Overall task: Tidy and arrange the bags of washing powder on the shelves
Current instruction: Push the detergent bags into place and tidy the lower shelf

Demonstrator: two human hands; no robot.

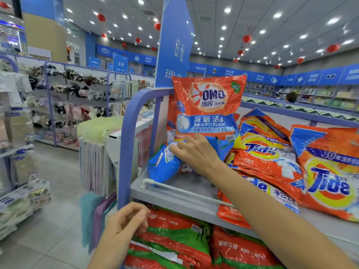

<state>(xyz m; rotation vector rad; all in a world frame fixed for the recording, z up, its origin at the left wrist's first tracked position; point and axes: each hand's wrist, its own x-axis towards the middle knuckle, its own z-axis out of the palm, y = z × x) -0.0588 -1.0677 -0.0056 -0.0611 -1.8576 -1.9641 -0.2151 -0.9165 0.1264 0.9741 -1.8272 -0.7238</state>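
omo bag: orange, upright at the left end of the top shelf, its back against the end panel below a blue sign.
blue bag: lies across the foot of the omo bag, one end reaching the shelf's front rail.
right grip: fingers curled over the blue bag, holding it; thumb out of sight.
left grip: low, just before the purple frame, fingers loosely curled, narrow, holding nothing.
tide bags: orange, several, lying slanted and overlapping on the same shelf to the right of the omo bag; the nearest hangs toward the front edge.
red-green bags: stacked flat on the shelf beneath, under the left grip.
aisle racks: at left, well apart, hung with small goods.
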